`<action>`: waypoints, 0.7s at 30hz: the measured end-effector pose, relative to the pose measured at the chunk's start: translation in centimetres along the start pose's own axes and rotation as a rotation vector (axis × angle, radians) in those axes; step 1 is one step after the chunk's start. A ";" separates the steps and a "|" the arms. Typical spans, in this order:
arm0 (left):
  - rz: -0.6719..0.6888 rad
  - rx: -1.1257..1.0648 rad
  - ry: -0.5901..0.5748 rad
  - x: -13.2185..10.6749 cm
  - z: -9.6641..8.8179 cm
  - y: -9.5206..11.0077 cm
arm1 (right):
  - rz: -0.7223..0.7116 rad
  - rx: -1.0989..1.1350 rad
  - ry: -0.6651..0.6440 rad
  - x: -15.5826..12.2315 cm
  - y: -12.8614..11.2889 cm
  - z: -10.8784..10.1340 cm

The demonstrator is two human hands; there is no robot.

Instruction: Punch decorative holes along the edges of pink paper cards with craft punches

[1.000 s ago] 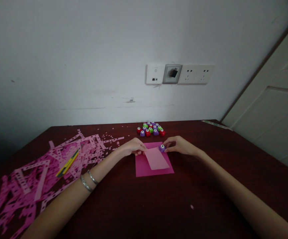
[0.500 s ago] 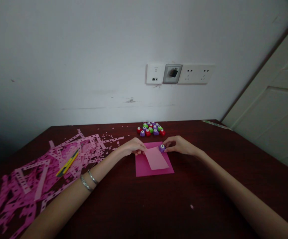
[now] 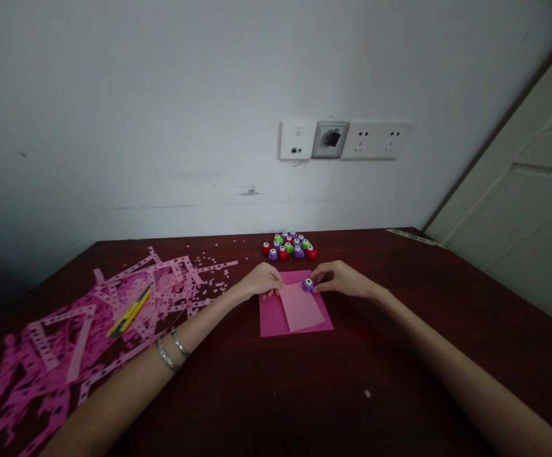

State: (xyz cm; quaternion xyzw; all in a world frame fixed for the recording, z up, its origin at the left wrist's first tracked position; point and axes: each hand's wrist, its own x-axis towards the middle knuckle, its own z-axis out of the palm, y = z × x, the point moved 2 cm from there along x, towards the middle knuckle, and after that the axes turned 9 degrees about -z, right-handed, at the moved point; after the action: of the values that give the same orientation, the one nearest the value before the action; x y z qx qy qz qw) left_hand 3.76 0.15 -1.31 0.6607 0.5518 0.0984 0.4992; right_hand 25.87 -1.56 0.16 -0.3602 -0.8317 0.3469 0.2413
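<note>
My left hand (image 3: 263, 280) pinches the upper left corner of a light pink sheet of paper (image 3: 302, 309). That sheet lies tilted over a darker pink square of paper (image 3: 270, 322) on the table. A small purple craft punch (image 3: 309, 285) with a white round top sits at the light sheet's upper right corner. My right hand (image 3: 335, 278) is closed on this punch from the right, thumb and fingers at its side. Whether the paper's edge is inside the punch's slot, I cannot tell. Behind the hands, several red, green and purple craft punches (image 3: 288, 248) stand grouped near the wall.
Punched pink paper scraps (image 3: 82, 343) are heaped across the left of the dark wooden table (image 3: 304, 393). A yellow box cutter (image 3: 130, 311) rests on them. Tiny punched bits (image 3: 213, 276) lie beside the heap. A patterned strip (image 3: 415, 238) lies at the back right, below wall sockets (image 3: 375, 141).
The light pink sheet has shifted slightly and its lower edge has dropped toward the viewer. My left hand has moved a little right; the purple punch has moved slightly left.
</note>
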 end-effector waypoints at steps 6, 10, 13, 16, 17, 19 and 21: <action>0.191 0.409 0.283 -1.0 0.7 0.9 | 0.001 -0.011 -0.009 0.0 -0.3 0.0; 0.299 0.863 0.581 -4.1 2.9 2.8 | -0.006 -0.019 -0.003 0.0 -0.3 0.0; 0.350 1.057 0.476 -6.6 6.2 3.6 | -0.010 -0.006 -0.003 0.1 -0.2 0.1; 0.269 1.057 0.298 -8.2 8.5 3.5 | 0.001 0.004 -0.005 0.1 -0.1 0.1; 0.233 1.031 0.246 -8.5 8.9 3.3 | 0.003 0.007 -0.007 0.1 -0.2 0.1; 0.197 0.974 0.182 -8.6 9.1 2.9 | 0.002 0.012 -0.015 0.1 -0.3 0.0; 0.211 0.928 0.158 -8.4 8.9 2.5 | -0.005 0.016 -0.018 0.1 -0.5 0.0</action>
State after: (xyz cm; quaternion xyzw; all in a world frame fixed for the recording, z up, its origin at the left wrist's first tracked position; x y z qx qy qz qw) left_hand 8.31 -11.42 -0.14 0.8567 0.5036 -0.0582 0.0953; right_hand 25.62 -1.76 0.52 -0.3532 -0.8319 0.3560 0.2376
